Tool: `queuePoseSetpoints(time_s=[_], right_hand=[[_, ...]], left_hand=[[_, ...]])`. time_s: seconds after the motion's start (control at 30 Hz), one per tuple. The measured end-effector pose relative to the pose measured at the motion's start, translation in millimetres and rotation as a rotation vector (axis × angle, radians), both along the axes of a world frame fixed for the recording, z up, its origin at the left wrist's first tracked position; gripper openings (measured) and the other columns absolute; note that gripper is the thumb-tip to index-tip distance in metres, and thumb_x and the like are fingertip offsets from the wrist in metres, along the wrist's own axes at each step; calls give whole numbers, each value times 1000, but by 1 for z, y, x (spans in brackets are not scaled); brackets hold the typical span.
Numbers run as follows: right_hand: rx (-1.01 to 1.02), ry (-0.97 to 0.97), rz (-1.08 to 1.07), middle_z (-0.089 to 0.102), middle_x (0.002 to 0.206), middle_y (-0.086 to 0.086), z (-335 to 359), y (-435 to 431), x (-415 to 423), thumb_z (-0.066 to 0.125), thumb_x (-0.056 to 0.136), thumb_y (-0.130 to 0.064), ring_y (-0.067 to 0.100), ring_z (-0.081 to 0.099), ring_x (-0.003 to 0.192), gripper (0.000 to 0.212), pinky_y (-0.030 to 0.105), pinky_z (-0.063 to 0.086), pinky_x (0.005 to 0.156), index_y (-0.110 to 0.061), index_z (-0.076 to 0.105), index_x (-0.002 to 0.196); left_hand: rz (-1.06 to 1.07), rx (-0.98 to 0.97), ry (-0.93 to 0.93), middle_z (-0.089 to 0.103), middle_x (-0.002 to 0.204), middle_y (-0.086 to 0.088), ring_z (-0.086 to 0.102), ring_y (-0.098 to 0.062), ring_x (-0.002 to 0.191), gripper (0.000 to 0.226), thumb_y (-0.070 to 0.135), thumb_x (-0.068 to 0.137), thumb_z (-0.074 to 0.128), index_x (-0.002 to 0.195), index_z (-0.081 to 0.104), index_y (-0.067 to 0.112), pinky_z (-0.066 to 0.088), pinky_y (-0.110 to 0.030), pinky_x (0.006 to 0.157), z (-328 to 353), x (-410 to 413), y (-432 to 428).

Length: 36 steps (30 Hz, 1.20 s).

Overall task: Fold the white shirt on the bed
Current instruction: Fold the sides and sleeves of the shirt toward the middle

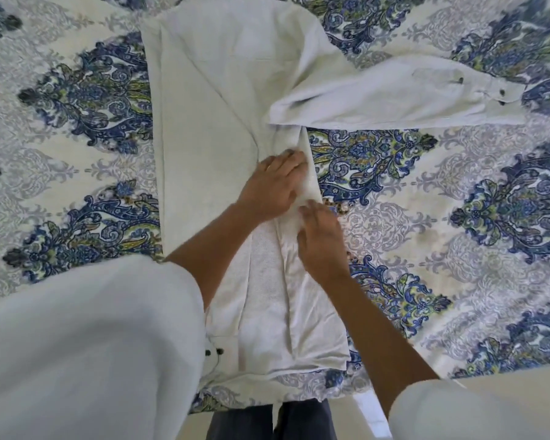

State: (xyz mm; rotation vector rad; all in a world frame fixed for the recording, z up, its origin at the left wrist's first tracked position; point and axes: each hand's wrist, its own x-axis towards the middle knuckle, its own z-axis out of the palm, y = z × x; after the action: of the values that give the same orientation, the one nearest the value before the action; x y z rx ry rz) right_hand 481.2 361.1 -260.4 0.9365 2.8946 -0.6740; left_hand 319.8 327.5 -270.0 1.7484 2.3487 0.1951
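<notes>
The white shirt (204, 100) lies lengthwise down the middle of the bed, its left side folded in over the body. One sleeve (394, 96) stretches out to the right, its buttoned cuff at the far end. My left hand (272, 182) lies flat on the shirt's right edge, fingers straight and pressing the cloth. Just below it, my right hand (319, 236) touches the same folded edge with its fingertips bent onto the fabric; whether it pinches the cloth is hidden.
The bed is covered by a white spread (458, 233) patterned in blue and green. Its near edge runs along the bottom, with my dark trousers (267, 420) below it. My own white sleeves fill the lower corners.
</notes>
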Motion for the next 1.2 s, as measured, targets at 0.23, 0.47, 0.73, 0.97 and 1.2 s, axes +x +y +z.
queuePoseSetpoints(time_s=[0.23,0.47,0.73,0.97,1.2], right_hand=[[187,-188,45,30,152,9,-34,-37,49,37,92,-40,22,27,141,59,46,20,112,-10,35,143],[-40,140,-169,62,107,13,1,20,2,36,88,-27,30,56,98,39,34,40,84,-5,61,109],[-1182,726,-1237,61,82,9,20,144,-95,54,94,-21,19,59,69,14,24,50,56,-8,57,88],[-1600,936,-1102,54,73,2,48,188,-134,55,86,-5,11,47,52,11,21,39,48,-13,54,79],[-896,475,-551,70,87,18,117,134,-199,58,89,-11,28,65,76,16,40,53,71,1,67,95]], left_hand=[[-67,-156,201,41,147,-4,38,-22,136,57,43,90,34,140,43,16,28,-48,110,-18,-30,-10],[-17,193,183,63,114,-12,62,-30,93,33,15,82,42,107,63,6,47,-33,71,20,-35,15],[189,95,255,61,103,-15,59,-32,78,46,18,73,33,110,55,2,46,-30,58,22,-71,60],[350,224,-134,59,99,-16,57,-34,86,34,4,70,41,99,59,0,50,-39,67,18,-86,65],[1058,634,-1375,64,95,1,62,-10,81,20,23,94,42,92,60,17,44,-28,72,91,-127,45]])
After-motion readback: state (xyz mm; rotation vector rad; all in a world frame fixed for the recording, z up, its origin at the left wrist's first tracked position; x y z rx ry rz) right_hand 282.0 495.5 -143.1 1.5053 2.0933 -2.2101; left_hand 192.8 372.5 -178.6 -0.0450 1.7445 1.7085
